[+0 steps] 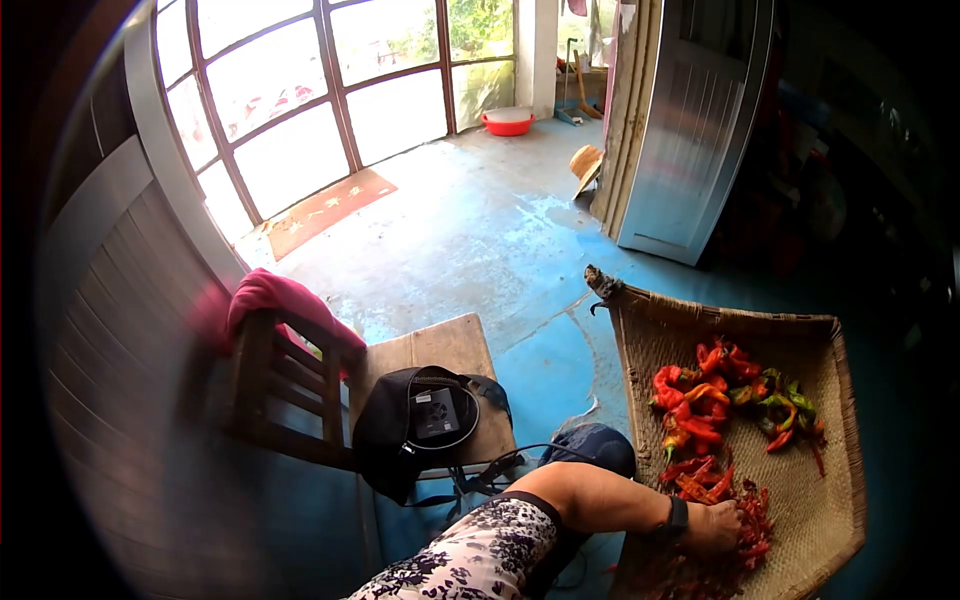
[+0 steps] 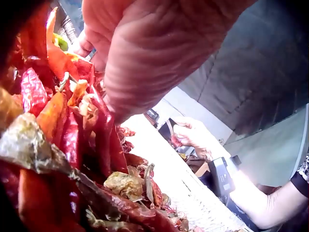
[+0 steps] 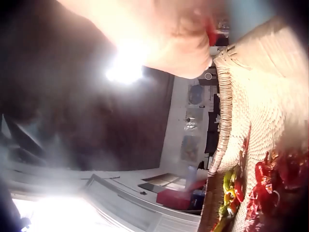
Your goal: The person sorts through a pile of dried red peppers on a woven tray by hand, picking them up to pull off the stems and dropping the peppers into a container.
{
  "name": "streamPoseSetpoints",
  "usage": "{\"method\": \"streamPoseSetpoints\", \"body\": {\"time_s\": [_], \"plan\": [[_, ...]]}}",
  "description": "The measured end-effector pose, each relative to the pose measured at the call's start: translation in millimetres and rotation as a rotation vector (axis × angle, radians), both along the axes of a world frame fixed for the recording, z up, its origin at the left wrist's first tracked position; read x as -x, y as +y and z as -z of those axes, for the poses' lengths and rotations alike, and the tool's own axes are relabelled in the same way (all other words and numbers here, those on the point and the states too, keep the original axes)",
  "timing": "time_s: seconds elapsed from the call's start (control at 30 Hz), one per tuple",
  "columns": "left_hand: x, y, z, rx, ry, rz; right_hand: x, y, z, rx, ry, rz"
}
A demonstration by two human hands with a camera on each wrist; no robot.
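My left hand reaches down into a heap of dried red chili peppers on a woven tray. Its fingertips are hidden among them; I cannot tell whether they grip any. Close up in the left wrist view, wrinkled chilies lie right beside the palm. My right hand, outside the head view, is raised beyond the tray edge and pinches a small red chili pepper. In the right wrist view, some of that red shows at the fingers of the hand.
Fresher red peppers and greenish ones lie farther up the tray. A wooden chair bears a black bag and a pink cloth. Beyond are a straw hat, a red basin and glazed doors.
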State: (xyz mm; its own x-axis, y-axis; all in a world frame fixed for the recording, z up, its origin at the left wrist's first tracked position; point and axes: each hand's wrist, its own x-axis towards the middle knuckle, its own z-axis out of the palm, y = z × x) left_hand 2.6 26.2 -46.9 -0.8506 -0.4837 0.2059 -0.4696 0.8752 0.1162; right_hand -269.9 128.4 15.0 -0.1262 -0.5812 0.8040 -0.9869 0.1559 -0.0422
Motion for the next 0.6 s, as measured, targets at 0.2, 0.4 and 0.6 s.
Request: {"method": "streamPoseSetpoints", "body": {"time_s": [0.2,0.4,0.6], "plan": [[1.2,-3.2,-19.0,-0.086,0.112,-0.025,-43.1,-9.5,14.7,-0.563,-0.907,-0.561],[-8.4,-1.8,-34.7,-0.238,0.365,0.096,-96.6,-17.5,13.0,-0.701,-0.707,-0.760],[-20.9,-7.2,-51.6,-0.298,0.318,-0.116,-71.3,-13.2,7.5,-0.496,-0.631,-0.567]]}}
